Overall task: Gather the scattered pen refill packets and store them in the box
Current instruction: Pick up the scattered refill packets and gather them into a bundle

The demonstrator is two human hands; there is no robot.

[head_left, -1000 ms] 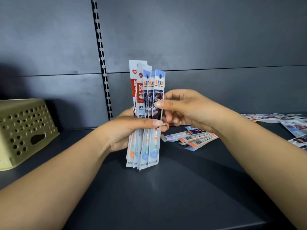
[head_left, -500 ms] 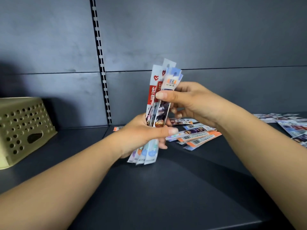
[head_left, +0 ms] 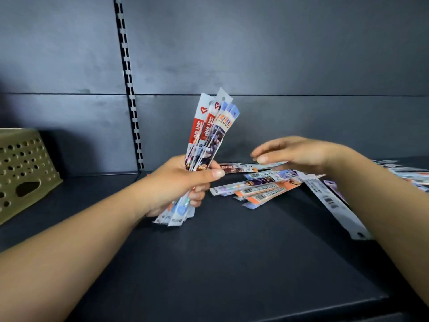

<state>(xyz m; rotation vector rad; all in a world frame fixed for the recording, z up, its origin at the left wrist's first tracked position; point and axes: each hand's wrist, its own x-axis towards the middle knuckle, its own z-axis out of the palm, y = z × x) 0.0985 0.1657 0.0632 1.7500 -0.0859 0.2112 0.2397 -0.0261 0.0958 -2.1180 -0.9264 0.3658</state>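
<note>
My left hand [head_left: 176, 184] grips a bundle of several pen refill packets [head_left: 209, 135], red, white and blue, standing tilted to the right above the dark shelf. My right hand [head_left: 294, 152] hovers palm down over a loose pile of packets [head_left: 260, 189] lying flat on the shelf, its fingers relaxed and holding nothing. One long white packet [head_left: 334, 205] lies diagonally beside my right forearm. The olive perforated box [head_left: 21, 173] stands at the far left edge of the shelf.
More packets [head_left: 408, 173] are scattered at the far right of the shelf. A slotted upright rail [head_left: 130, 94] runs down the dark back panel. The shelf's front edge [head_left: 325, 310] is near the bottom of the view.
My right hand has let go of the bundle and moved right and down over the loose pile. The left hand alone now holds the bundle, which has tilted further right.
</note>
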